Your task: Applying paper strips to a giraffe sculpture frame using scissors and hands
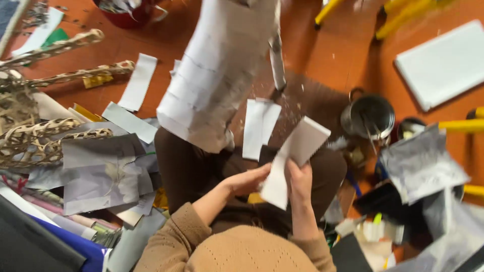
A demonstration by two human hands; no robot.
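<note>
White paper strip [295, 158] pinched between both hands over brown-trousered lap [201, 171], upper end tilted up and right; left hand [247, 181] gripping its left edge near the lower half, right hand [301, 182] closed on the right edge. Second folded white strip [259, 126] lying just beyond on brown board [312, 100], big paper-covered form [217, 70] looming above, blurred. Grey paper sheets [101, 171] and woven lattice pieces [45, 136] piled left, metal pot [370, 117] right, white panel [443, 63] far right on orange floor [343, 50].
</note>
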